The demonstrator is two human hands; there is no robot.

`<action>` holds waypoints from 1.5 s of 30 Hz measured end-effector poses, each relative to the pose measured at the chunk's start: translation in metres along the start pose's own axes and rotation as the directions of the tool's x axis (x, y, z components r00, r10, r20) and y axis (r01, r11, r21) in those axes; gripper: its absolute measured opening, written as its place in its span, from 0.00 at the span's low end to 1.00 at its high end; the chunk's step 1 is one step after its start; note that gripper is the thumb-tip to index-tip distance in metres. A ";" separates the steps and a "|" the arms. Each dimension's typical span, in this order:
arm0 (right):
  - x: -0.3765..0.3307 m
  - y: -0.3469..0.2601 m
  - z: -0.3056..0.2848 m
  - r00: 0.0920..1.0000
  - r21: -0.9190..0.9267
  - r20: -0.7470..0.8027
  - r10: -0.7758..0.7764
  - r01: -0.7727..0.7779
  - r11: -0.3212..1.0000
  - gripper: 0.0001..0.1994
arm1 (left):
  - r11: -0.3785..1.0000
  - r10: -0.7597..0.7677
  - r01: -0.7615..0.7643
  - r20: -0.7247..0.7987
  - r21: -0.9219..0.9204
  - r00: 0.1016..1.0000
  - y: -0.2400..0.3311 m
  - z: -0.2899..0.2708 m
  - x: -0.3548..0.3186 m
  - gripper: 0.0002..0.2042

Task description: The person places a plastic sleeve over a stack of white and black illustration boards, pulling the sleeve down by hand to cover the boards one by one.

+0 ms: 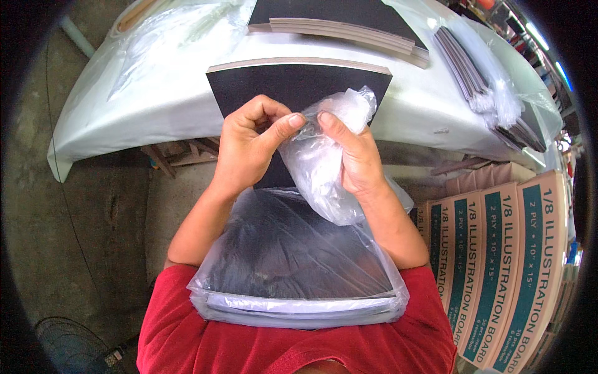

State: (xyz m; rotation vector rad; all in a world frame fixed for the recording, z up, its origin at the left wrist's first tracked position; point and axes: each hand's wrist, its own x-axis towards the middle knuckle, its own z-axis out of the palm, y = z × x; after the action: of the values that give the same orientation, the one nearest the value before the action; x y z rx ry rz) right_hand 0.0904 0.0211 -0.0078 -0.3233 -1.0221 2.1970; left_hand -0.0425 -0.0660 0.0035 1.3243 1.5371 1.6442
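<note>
Both my hands are raised in front of me, pinching a crumpled clear plastic bag (324,159). My left hand (249,146) grips its upper edge between thumb and fingers. My right hand (349,156) holds the same edge a little to the right, with the bag hanging down past it. Below them, against my red shirt, rests a stack of black boards in a clear plastic bag (293,268). Behind my hands a stack of black boards (293,84) lies on the near part of the table.
A white, plastic-covered table (156,106) curves across the top. A second stack of black boards (349,22) lies at its back, and bagged boards (492,87) at its right. Several cardboard boxes (504,255) stand at my right. A fan (68,349) sits on the concrete floor at lower left.
</note>
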 end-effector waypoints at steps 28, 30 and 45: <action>-0.004 0.000 -0.006 0.989 -0.048 -0.070 -0.126 0.123 0.991 0.07 | 0.976 -0.024 0.043 0.090 -0.213 0.996 0.005 0.006 0.004 0.09; -0.004 0.000 -0.004 0.993 0.006 -0.073 -0.095 0.096 0.995 0.06 | 0.997 0.018 -0.014 0.053 -0.077 0.998 0.000 0.005 0.003 0.08; -0.028 -0.057 -0.037 0.966 -0.037 0.242 0.092 -0.085 0.996 0.10 | 0.988 -0.153 0.069 0.912 0.137 0.381 -0.005 0.003 -0.030 0.14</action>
State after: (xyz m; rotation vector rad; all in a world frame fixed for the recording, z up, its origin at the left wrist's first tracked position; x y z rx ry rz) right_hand 0.1560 0.0496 0.0088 -0.1132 -1.1887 2.3480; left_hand -0.0291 -0.0900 -0.0110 1.6873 0.9045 0.4613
